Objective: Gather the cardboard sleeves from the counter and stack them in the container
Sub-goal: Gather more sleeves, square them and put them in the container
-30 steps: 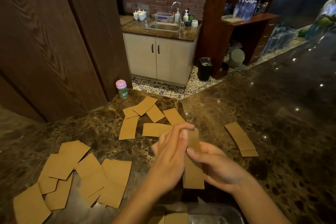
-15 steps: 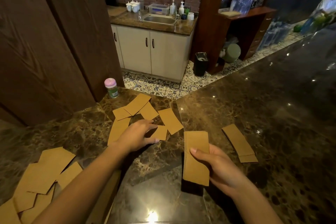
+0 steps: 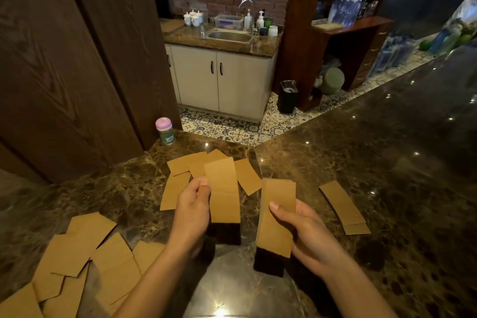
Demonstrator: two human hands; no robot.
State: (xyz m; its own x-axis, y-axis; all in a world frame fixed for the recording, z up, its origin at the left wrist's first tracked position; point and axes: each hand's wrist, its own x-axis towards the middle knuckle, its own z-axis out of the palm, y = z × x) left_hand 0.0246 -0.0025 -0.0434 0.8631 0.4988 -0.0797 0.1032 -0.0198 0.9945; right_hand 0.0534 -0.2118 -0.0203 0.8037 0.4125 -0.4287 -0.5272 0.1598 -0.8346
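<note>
Left hand (image 3: 192, 210): a single sleeve (image 3: 223, 192) is pinched. At three o'clock, a stack of sleeves (image 3: 277, 217) is gripped by the right hand (image 3: 307, 235).

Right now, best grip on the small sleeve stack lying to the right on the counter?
Take the sleeve stack across its two long edges near the middle, coming from above. It lies flat on the counter, long and narrow, running away from the person, so a pinch across the width should keep the layers together. The right hand is nearest but already holds a bundle.
</note>
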